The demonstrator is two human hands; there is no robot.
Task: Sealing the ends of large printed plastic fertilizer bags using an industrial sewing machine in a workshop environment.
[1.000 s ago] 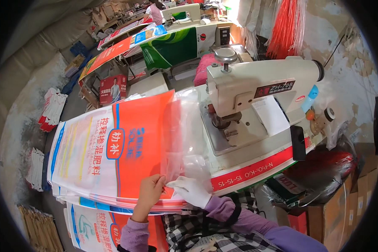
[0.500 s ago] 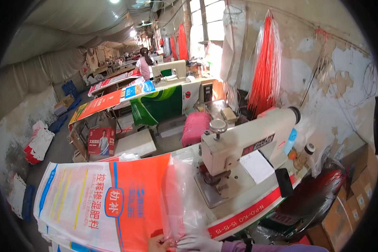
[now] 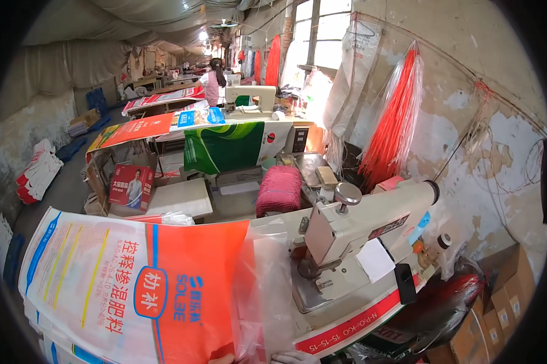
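A flat printed woven bag (image 3: 194, 255), orange and white with blue bands, lies across a stack of similar bags (image 3: 49, 327) at the front left. A clear plastic liner (image 3: 264, 285) sticks out of its right end. At the lower edge, my bare left hand (image 3: 224, 358) is closed on the bag's near edge; only a small part shows. My right hand (image 3: 293, 357), in a pale glove, is closed at the liner's near corner, with its fingers partly cut off by the frame. Just right of the liner stands a cream sewing machine (image 3: 352, 224) on its table.
A black phone (image 3: 405, 283) and white paper (image 3: 375, 261) lie by the machine. Behind it sits a pink thread cone (image 3: 278, 190). Red and white strands (image 3: 395, 121) hang on the wall. Cardboard boxes (image 3: 504, 297) stand at right. Farther off, a person (image 3: 213, 85) works near another machine (image 3: 252, 100).
The view has shifted, and both hands now sit lower, mostly out of the frame. The bag appears farther left and flatter, with its liner spread out beside the machine.
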